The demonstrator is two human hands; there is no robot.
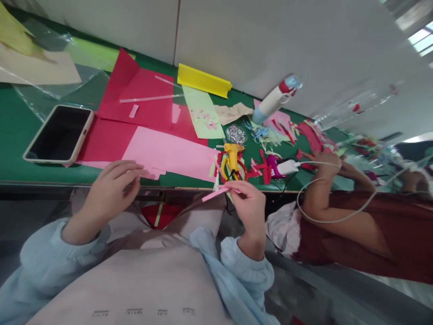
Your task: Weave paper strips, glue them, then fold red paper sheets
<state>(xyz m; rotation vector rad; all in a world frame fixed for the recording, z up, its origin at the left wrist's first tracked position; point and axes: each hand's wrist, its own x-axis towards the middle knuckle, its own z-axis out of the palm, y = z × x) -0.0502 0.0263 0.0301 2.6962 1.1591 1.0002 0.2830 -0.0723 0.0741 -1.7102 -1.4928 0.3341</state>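
My right hand [248, 203] pinches a narrow pink paper strip [214, 195] in front of the table's edge. Over the table's front edge, my left hand [117, 185] has its fingers bent and the thumb apart from them. Its fingertips are beside a small notched pink paper piece [155, 174]; whether they touch it I cannot tell. Behind both hands lies a large pink paper sheet [172, 153], partly over red paper [101, 140]. Close beyond my right hand, a yellow glue gun [233, 153] rests among scissors handles and paper scraps.
A phone [61, 134] lies at the left. Tiny pink pieces are on a light green sheet [199, 113], near a folded yellow card [204, 80]. A bottle [275, 99] stands by the wall. At the right, a co-worker's hands [324, 162] are among scraps, with a white cable [333, 221] looping nearby.
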